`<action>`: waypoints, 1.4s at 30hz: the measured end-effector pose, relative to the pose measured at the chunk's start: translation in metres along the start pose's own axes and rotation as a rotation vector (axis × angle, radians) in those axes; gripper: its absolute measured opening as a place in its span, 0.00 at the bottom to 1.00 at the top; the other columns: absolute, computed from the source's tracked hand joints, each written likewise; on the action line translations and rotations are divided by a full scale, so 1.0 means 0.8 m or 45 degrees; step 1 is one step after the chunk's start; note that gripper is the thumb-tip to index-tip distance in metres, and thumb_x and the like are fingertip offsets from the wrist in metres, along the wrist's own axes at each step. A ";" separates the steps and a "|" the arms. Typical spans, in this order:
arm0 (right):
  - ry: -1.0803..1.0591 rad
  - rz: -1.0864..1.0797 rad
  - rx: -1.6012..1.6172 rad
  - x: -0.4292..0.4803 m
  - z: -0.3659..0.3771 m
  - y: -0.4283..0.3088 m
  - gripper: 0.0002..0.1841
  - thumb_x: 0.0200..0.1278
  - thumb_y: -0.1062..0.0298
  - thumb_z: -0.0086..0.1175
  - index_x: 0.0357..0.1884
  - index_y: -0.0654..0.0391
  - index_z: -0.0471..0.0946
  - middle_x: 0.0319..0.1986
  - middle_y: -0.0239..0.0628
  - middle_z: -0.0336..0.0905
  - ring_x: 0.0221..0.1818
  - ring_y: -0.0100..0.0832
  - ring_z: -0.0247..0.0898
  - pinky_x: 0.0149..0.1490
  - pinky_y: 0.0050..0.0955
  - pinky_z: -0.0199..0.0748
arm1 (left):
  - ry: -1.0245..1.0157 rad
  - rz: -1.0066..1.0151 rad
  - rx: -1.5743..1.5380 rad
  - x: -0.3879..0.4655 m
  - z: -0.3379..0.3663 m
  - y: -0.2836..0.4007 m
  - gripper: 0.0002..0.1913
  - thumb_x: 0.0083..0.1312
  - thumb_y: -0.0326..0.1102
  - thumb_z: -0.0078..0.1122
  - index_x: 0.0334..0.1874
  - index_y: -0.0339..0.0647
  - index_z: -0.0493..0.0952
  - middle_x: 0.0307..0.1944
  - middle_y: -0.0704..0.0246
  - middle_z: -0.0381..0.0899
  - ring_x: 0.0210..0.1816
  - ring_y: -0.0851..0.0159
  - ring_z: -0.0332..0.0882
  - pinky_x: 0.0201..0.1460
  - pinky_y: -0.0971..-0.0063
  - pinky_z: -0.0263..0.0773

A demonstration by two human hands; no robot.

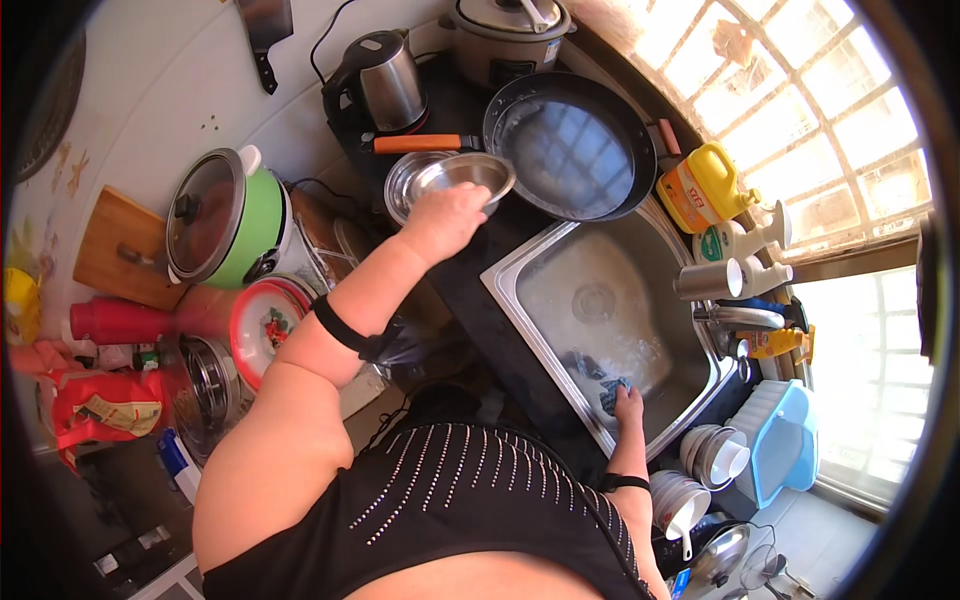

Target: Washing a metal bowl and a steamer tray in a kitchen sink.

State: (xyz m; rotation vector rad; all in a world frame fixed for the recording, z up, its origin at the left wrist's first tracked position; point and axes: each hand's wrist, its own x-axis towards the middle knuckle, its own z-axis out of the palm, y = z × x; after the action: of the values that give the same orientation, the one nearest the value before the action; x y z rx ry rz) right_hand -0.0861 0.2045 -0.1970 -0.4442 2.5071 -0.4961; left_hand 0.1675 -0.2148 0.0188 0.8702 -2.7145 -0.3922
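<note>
My left hand [448,219] grips the rim of a stainless steel bowl [466,171], tilted over another steel bowl [401,184] on the black counter. Whether the two bowls touch cannot be told. Inside the metal sink [592,255], low in its basin, my right hand [628,409] holds a wet blue patterned cloth [611,394]. Cloudy water lies around the drain. A large black frying pan [566,157] with an orange handle stands beside the bowls, with liquid in it that reflects the window.
Behind the pan are an electric kettle [390,82] and a rice cooker [510,41]. Detergent bottles [701,187] and the faucet [739,316] line the sink's far right edge. Stacked bowls [679,499] stand lower right. A green electric pot [259,225] is at left.
</note>
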 end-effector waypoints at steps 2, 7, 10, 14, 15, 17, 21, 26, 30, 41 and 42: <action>0.050 0.009 0.001 0.011 0.003 0.027 0.21 0.58 0.55 0.50 0.44 0.65 0.76 0.38 0.55 0.78 0.44 0.49 0.74 0.49 0.39 0.69 | -0.018 -0.035 0.007 0.007 0.011 -0.024 0.08 0.57 0.35 0.56 0.35 0.41 0.70 0.34 0.63 0.75 0.39 0.52 0.76 0.39 0.60 0.72; 0.021 0.073 0.073 0.003 -0.005 0.005 0.22 0.58 0.54 0.50 0.42 0.65 0.76 0.40 0.58 0.76 0.47 0.54 0.71 0.51 0.43 0.67 | -0.101 -0.175 0.125 0.007 0.047 -0.072 0.08 0.59 0.37 0.54 0.36 0.42 0.69 0.36 0.61 0.76 0.40 0.51 0.76 0.39 0.58 0.71; 0.159 0.068 0.053 -0.010 -0.008 -0.007 0.22 0.57 0.54 0.50 0.44 0.65 0.76 0.40 0.57 0.76 0.48 0.52 0.71 0.53 0.41 0.66 | -0.137 -0.266 0.100 0.002 0.067 -0.085 0.12 0.60 0.42 0.54 0.37 0.41 0.69 0.37 0.59 0.76 0.40 0.50 0.75 0.40 0.57 0.70; 0.161 0.138 0.138 -0.017 -0.016 0.001 0.21 0.57 0.55 0.50 0.45 0.63 0.76 0.41 0.54 0.76 0.48 0.51 0.71 0.53 0.39 0.66 | -0.269 -0.193 0.177 -0.009 0.087 -0.078 0.23 0.52 0.50 0.63 0.41 0.41 0.68 0.40 0.59 0.75 0.43 0.50 0.75 0.43 0.57 0.70; 0.195 0.165 0.177 -0.018 -0.016 0.011 0.21 0.57 0.55 0.50 0.45 0.62 0.76 0.41 0.54 0.76 0.48 0.50 0.72 0.52 0.39 0.67 | -0.276 -0.160 0.216 -0.008 0.091 -0.073 0.24 0.51 0.48 0.65 0.43 0.41 0.68 0.41 0.59 0.75 0.45 0.51 0.74 0.44 0.58 0.70; 0.173 0.208 0.249 -0.025 -0.020 0.005 0.20 0.57 0.57 0.51 0.44 0.62 0.76 0.40 0.52 0.77 0.46 0.47 0.73 0.51 0.37 0.68 | -0.331 -0.249 0.244 -0.005 0.097 -0.076 0.23 0.49 0.42 0.67 0.45 0.42 0.68 0.44 0.60 0.72 0.48 0.51 0.72 0.46 0.58 0.70; 0.130 0.313 0.439 -0.044 -0.032 -0.024 0.17 0.56 0.61 0.52 0.44 0.62 0.76 0.37 0.47 0.79 0.41 0.38 0.75 0.47 0.33 0.69 | -0.354 -0.269 0.288 -0.001 0.091 -0.087 0.22 0.50 0.38 0.65 0.46 0.42 0.68 0.45 0.60 0.70 0.48 0.50 0.71 0.47 0.57 0.70; 0.121 0.195 0.546 -0.034 -0.040 -0.008 0.15 0.55 0.67 0.49 0.44 0.61 0.76 0.34 0.42 0.79 0.39 0.32 0.75 0.45 0.29 0.70 | -0.347 -0.292 0.310 0.013 0.086 -0.096 0.23 0.53 0.42 0.65 0.47 0.39 0.69 0.43 0.58 0.73 0.49 0.50 0.71 0.49 0.58 0.69; 0.043 0.123 0.412 -0.012 -0.065 -0.029 0.15 0.53 0.67 0.49 0.42 0.61 0.77 0.33 0.46 0.79 0.39 0.37 0.76 0.45 0.32 0.71 | 0.022 -0.209 0.173 0.009 0.071 -0.057 0.17 0.55 0.42 0.62 0.42 0.38 0.72 0.38 0.59 0.75 0.45 0.51 0.73 0.47 0.60 0.68; -0.052 -0.093 -0.055 0.102 -0.079 0.017 0.17 0.49 0.64 0.49 0.43 0.57 0.77 0.43 0.52 0.75 0.48 0.49 0.71 0.54 0.39 0.68 | -0.182 0.134 -0.449 0.001 0.160 0.098 0.07 0.55 0.35 0.58 0.32 0.41 0.75 0.33 0.63 0.75 0.38 0.54 0.73 0.42 0.65 0.69; -0.003 -0.134 -0.137 0.113 -0.075 0.017 0.18 0.49 0.65 0.49 0.44 0.57 0.77 0.40 0.51 0.77 0.45 0.47 0.72 0.52 0.37 0.69 | -0.207 0.099 -0.464 -0.003 0.168 0.103 0.07 0.56 0.35 0.58 0.32 0.40 0.75 0.33 0.63 0.75 0.38 0.54 0.73 0.42 0.65 0.69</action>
State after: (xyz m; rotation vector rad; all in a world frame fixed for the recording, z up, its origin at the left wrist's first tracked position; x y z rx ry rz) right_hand -0.1951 0.1949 -0.1956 -0.6202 2.5262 -0.4021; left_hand 0.0821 -0.1252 -0.0787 0.6535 -2.6803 -0.9411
